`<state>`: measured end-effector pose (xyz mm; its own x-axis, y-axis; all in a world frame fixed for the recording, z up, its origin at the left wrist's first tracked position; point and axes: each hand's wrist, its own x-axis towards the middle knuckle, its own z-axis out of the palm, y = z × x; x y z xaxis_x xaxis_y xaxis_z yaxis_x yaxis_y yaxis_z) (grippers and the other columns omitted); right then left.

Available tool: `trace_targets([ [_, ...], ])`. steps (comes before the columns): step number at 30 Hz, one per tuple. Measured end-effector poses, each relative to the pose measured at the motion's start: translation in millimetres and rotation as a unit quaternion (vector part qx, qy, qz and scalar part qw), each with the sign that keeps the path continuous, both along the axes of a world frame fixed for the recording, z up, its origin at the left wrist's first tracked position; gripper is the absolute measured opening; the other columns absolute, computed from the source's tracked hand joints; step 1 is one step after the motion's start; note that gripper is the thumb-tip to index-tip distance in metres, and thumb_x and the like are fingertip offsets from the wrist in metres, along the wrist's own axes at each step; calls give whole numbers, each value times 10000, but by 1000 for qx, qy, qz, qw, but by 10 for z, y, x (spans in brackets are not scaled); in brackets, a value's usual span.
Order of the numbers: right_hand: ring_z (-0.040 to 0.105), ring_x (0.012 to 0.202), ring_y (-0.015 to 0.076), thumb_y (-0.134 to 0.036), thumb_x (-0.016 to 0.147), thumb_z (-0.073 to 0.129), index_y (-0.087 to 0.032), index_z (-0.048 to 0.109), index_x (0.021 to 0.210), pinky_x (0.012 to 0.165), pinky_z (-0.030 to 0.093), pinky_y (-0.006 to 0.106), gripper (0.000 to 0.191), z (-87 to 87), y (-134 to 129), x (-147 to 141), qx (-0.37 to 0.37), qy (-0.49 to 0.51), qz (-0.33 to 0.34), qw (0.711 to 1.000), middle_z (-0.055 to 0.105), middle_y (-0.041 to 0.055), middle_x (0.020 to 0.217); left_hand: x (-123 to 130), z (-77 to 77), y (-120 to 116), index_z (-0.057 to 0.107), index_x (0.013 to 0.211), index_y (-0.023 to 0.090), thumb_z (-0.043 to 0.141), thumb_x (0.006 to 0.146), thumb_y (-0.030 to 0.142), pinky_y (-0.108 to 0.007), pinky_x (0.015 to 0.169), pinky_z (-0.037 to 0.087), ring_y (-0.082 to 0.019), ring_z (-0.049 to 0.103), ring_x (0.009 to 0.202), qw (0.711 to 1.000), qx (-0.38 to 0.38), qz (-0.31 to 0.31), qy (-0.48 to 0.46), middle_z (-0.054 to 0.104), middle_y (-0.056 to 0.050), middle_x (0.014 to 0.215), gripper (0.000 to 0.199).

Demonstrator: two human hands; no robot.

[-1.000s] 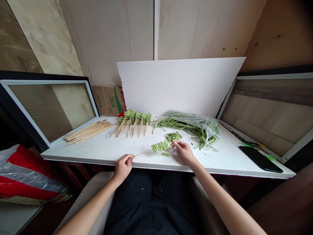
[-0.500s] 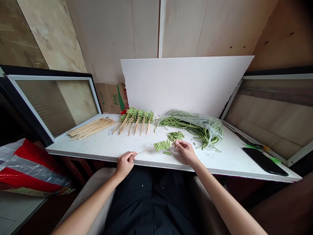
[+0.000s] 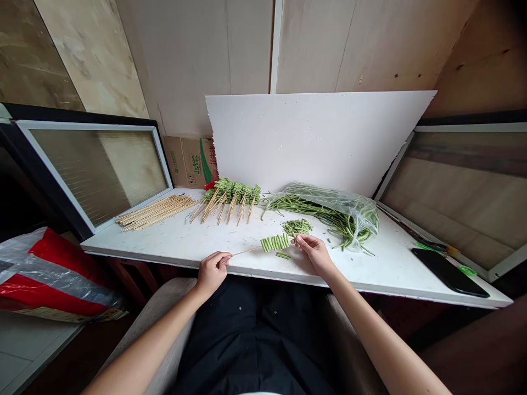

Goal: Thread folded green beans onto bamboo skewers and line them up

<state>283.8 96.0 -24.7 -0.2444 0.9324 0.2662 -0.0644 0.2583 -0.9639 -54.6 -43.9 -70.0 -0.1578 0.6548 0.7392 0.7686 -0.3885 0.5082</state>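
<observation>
Between my hands runs a thin wooden skewer (image 3: 247,251), carrying a row of cut green bean pieces (image 3: 275,242) threaded side by side. My left hand (image 3: 213,270) is closed round the skewer's bare end near the table's front edge. At the other end, my right hand (image 3: 313,252) pinches a short green bean piece (image 3: 293,239) against the tip of the row. A couple of loose bean pieces (image 3: 283,255) lie on the table just below the row. Behind my right hand sits a small heap of cut beans (image 3: 297,226).
Finished bean skewers (image 3: 233,193) are piled at the back, left of centre, beside bare skewers (image 3: 156,213). Long green beans (image 3: 325,214) spill from a clear plastic bag (image 3: 358,206) at the back right. A black phone (image 3: 448,271) and scissors (image 3: 428,241) lie at the right edge.
The view has shifted slightly. Both hands keep nearly the same place on the skewer, and the bean piece in my right hand stays at the end of the row.
</observation>
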Motion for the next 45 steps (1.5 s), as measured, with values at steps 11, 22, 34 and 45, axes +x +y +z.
trace_targets([
  [11, 629, 782, 217, -643, 762, 860, -228, 827, 947, 722, 475, 334, 456, 28, -25, -2, -2, 10, 1, 1000, 799, 70, 916, -7, 0, 2, 774, 921, 210, 514, 954, 124, -290, 692, 586, -182, 722, 679, 1000, 2, -4, 4, 755, -26, 748, 275],
  [22, 636, 807, 226, -692, 772, 830, -205, 838, 932, 742, 501, 339, 512, 39, -37, 1, 5, -20, -10, 1000, 796, 97, 929, -4, -5, 9, 775, 919, 198, 521, 956, 101, -282, 682, 567, -176, 717, 677, 1000, 10, -1, 16, 759, -26, 756, 274],
  [34, 628, 766, 204, -679, 757, 852, -217, 843, 906, 756, 500, 344, 485, 75, -71, -7, 5, -20, -1, 1000, 792, 79, 887, -4, -17, 2, 770, 912, 200, 532, 947, 70, -272, 680, 544, -170, 710, 675, 1000, 20, -1, 19, 744, -15, 746, 274],
  [45, 630, 755, 209, -681, 740, 861, -207, 836, 913, 743, 506, 345, 505, 64, -66, -18, 11, -17, -6, 1000, 795, 91, 878, -12, -41, 12, 764, 921, 198, 503, 935, 50, -279, 688, 560, -173, 714, 689, 1000, 14, 5, 24, 749, -23, 760, 300],
])
